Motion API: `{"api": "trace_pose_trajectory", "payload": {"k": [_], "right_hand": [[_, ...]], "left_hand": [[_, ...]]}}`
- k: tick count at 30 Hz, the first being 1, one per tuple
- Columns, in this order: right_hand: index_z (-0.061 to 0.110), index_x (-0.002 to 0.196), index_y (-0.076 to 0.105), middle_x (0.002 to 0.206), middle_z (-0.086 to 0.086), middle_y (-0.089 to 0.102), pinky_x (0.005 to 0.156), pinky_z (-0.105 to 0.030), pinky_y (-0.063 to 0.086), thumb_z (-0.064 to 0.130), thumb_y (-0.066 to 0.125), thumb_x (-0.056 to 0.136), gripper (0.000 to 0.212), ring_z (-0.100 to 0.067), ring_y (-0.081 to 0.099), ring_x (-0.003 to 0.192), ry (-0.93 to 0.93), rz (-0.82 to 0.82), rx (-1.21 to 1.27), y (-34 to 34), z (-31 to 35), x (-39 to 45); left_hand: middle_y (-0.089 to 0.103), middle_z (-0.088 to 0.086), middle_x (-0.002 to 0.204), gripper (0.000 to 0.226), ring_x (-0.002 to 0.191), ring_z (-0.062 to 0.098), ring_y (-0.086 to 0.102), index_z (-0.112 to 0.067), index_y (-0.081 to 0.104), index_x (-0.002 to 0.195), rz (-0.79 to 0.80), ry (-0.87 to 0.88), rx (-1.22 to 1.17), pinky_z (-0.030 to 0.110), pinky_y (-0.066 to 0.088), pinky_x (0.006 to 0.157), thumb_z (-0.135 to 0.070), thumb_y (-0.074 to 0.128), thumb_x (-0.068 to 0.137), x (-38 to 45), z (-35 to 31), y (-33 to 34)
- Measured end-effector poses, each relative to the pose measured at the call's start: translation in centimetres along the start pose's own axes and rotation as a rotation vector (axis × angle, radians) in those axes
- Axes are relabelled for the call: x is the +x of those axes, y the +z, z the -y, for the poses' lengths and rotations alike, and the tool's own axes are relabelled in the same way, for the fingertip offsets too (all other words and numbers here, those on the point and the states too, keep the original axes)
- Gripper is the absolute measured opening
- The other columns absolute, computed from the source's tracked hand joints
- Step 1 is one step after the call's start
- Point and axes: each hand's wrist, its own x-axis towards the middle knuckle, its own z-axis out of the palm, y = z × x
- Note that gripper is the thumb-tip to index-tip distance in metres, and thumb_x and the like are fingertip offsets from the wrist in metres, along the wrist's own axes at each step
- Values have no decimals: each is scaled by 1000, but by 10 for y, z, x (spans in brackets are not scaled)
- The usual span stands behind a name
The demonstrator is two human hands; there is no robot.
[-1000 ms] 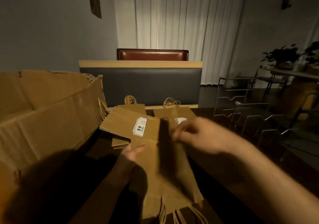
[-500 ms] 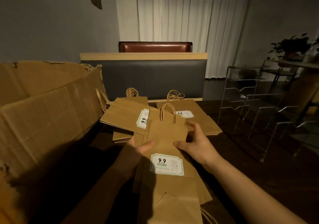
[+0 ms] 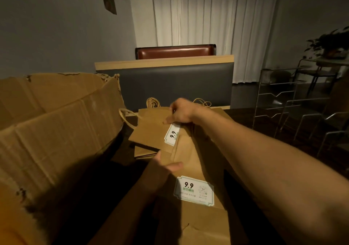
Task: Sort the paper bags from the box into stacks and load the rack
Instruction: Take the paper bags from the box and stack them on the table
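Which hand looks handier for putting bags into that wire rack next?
Probably the right hand: the wire rack stands on its side, while the left hand holds the near bag beside the cardboard box.

Matt brown paper bags [image 3: 190, 161], rough corrugated cardboard box [image 3: 56, 131]

The left hand [image 3: 166, 164] gripped the near paper bag [image 3: 196, 192] at its 9 o'clock edge. The right hand [image 3: 182, 111] reached toward 12 o'clock, pinching the farther bag [image 3: 151, 129]. A cardboard box [image 3: 56, 131] stood at 9 o'clock, a wire rack [image 3: 294, 112] at 2 o'clock.
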Motion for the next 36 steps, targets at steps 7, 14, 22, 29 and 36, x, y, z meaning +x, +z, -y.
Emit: {"api": "trace_pose_trajectory", "payload": {"k": [7,14,22,29,36], "right_hand": [[10,102,60,87,7,64,59,-16,52,27,65,93,20,3,66,70,-111,-887,615,-91,-23,-59],[1,106,64,99,-16,74,66,-37,63,11,64,92,17,-23,74,80,213,-224,1214,-37,-78,-136],[11,87,65,79,-12,71,47,-24,54,12,64,91,4,-15,70,57,259,-231,1173,-13,-107,-141],[2,107,70,97,-16,76,62,-31,60,8,68,89,19,-27,74,82,275,-86,1062,35,-96,-134],[7,105,68,99,-16,75,60,-34,60,12,64,94,13,-30,75,84,319,-282,1193,33,-110,-135]], "left_hand": [[70,4,109,29,102,20,65,-15,61,114,-44,43,-117,23,48,80,-5,68,87,-1,4,1],[67,0,102,12,99,17,66,-18,60,107,-159,171,-108,17,53,77,-11,58,96,-7,4,8],[53,15,124,34,121,29,55,-5,54,135,-276,124,-116,12,46,91,-7,47,102,-3,8,12],[70,4,105,27,99,18,70,-7,61,118,-252,142,-177,22,54,72,-5,64,91,3,4,14],[64,-1,106,18,97,19,61,-23,55,115,-347,36,-310,31,50,80,-19,57,97,5,0,14]]}}
